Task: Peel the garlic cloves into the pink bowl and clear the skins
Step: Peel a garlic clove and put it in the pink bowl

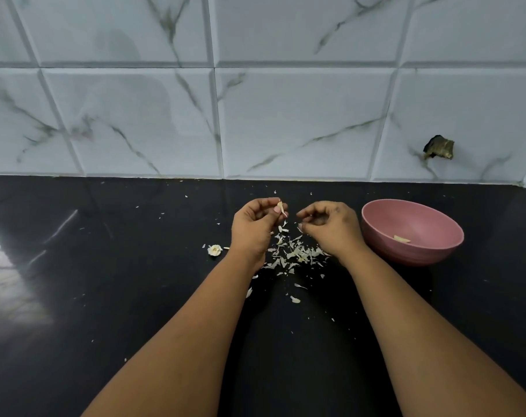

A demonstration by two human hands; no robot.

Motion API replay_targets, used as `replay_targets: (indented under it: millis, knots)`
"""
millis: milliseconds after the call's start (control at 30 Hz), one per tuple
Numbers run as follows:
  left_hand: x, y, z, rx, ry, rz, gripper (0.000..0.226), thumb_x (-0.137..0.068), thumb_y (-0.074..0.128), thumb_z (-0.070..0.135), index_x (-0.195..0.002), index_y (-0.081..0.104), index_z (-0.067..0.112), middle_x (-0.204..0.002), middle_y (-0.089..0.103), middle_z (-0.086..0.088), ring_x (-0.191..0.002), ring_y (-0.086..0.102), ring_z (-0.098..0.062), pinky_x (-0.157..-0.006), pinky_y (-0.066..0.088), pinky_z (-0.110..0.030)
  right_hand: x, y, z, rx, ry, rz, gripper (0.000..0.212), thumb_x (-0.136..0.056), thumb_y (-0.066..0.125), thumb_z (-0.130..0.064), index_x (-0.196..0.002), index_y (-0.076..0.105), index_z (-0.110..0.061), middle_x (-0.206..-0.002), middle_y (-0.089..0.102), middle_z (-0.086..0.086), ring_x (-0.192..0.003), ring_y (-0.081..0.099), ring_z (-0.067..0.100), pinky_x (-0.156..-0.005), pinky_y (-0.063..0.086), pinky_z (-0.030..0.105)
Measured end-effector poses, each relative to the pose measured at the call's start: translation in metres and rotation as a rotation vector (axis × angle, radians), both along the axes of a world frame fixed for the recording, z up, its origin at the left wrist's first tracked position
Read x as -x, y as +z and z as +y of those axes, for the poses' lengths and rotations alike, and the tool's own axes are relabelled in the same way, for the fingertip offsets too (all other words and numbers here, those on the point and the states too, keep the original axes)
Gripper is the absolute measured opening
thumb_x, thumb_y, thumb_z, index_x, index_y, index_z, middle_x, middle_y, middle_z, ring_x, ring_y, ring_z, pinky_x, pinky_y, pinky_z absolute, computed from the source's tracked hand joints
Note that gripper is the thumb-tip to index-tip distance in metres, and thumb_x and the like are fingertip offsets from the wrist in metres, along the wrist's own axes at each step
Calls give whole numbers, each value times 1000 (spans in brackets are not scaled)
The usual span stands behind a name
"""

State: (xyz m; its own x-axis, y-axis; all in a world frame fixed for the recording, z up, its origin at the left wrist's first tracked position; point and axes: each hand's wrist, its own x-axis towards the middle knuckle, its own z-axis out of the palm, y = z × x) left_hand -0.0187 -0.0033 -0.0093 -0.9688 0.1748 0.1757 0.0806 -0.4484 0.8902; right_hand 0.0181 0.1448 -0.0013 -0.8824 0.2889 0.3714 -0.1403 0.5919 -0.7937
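So the left hand (255,227), just left of frame centre, has its fingers curled in, thumb and fingertips pinching a small pale clove (281,206) with a papery bit sticking out. The right hand (328,227) sits close beside it with fingers curled; can't tell if there's anything in them. Below and between the hands is a heap of thin, flaky whitish skins (295,254) on the glossy black worktop (105,296). The bowl (412,233) is round, matte pink, right of the right hand, with a pale piece (401,239) inside. A stubby garlic root end (214,250) lies left of the left wrist.
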Motion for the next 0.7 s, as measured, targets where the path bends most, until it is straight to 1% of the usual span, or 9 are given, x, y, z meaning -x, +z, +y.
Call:
replay_targets:
  millis: [100,267,333,400,467,533,600,667,700]
  knots:
    - [0,-1,1,22,18,14,12,-90,63,-4,-94,67,5,-84,73,-7,-74,68,-10,-73,57,-19,0,4,0,-53,-15,-1,26,-73,81,-4,-71,70,-27,-65,68,-7,-56,60,1,-55,47,7]
    - [-1,-2,0,81,55,6,12,-90,65,-2,-92,70,9,-80,70,-4,-72,66,-9,-72,55,-19,0,2,0,-68,-2,-31,18,-81,71,2,-86,74,-15,-67,63,-5,-57,55,3,-54,42,4]
    - [-1,-2,1,104,60,6,13,-90,65,-2,-92,70,10,-79,69,-4,-71,65,-9,-69,54,-18,1,2,-1,-79,-8,-14,26,-84,64,6,-101,73,-12,-77,61,-5,-67,58,4,-61,42,2]
    - [-1,-3,2,126,68,-3,13,-90,65,-1,-91,70,11,-80,69,-5,-72,64,-10,-67,53,-17,1,2,-2,-96,0,16,40,-86,54,13,-115,69,-12,-98,60,-5,-86,62,6,-69,43,0]
    - [-1,-2,2,131,67,-19,12,-90,66,0,-90,71,11,-80,69,-5,-73,63,-12,-66,52,-17,1,3,-3,-130,-9,66,40,-86,52,14,-109,70,-13,-109,59,-3,-90,63,6,-70,43,-2]
    - [-1,-2,3,132,60,-27,11,-89,66,-1,-90,71,10,-80,68,-6,-74,61,-13,-65,52,-17,1,4,-4,-159,-45,121,31,-84,56,11,-92,71,-16,-100,64,0,-78,63,4,-66,43,0]
    - [-1,-2,2,146,56,-26,12,-89,66,-2,-90,71,9,-81,68,-7,-71,61,-12,-62,51,-17,2,3,-3,-140,-72,140,30,-84,56,9,-85,70,-17,-88,68,0,-73,63,4,-70,49,7]
    - [-1,-2,2,170,48,-18,15,-88,65,-5,-93,71,7,-80,68,-6,-68,61,-10,-61,50,-17,3,3,-3,-63,-54,131,32,-89,49,8,-92,71,-14,-87,69,2,-79,68,10,-80,57,24]
    - [-1,-2,2,172,37,-15,16,-87,64,-7,-94,71,6,-79,68,-6,-68,61,-10,-61,50,-17,4,2,-4,-26,-29,127,29,-92,49,4,-98,71,-13,-90,70,2,-83,69,12,-84,57,29]
